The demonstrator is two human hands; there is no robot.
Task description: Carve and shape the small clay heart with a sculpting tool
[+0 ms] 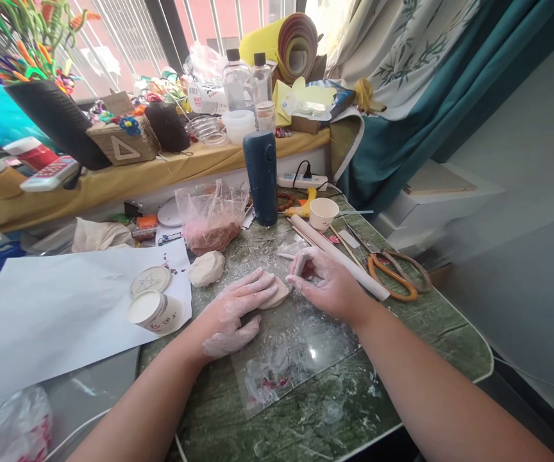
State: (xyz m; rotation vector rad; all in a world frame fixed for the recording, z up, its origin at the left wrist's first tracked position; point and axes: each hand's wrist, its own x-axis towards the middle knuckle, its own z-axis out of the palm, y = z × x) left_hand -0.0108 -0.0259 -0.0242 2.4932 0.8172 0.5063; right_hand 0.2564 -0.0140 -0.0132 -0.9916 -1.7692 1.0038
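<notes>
Here the powdery left hand [237,307] lies unclenched on one flat, doughy slab [277,295], near one rounded lump [206,268], while the right hand [324,283] curls, its hold unclear.

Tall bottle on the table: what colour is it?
The bottle is dark blue, clearest in the head view.

A pale, flattened piece of clay-like dough [277,296] lies mid-scene, its left part covered, its smooth right end exposed.
</notes>
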